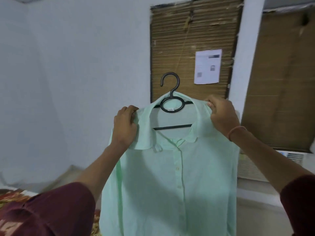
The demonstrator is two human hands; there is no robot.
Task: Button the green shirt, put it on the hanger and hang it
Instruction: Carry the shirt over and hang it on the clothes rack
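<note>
Two hands on the shirt, one per shoulder. The left hand grips the fabric beside the collar with curled fingers. The right hand pinches the other shoulder seam between thumb and fingers.

Position: the shirt is on the hanger and I hold it up in the air in front of the wall and the cardboard with a paper stuck to it. The hook stands up free, resting on nothing. No rail or peg is in view.

Status, my reading: the front placket looks closed, with buttons visible down the middle. Whether the top button is done up I cannot tell. The hanger step looks finished. Hanging is not yet done.

Notes for doing the step well:
- Check that both hanger arms sit inside the shoulders. They are hidden under the fabric, so I judge by feel.
- The collar sits slightly askew, so I should square it around the hanger neck before letting go.
- My grip is on cloth, not on the hanger. To hang it I should move one hand to the hook or neck, otherwise the hanger may tip out of the collar.
- Keep the hem off the bed cover at lower left.
- Find the hanging point first, then lift the hook over it and lower gently.
</note>
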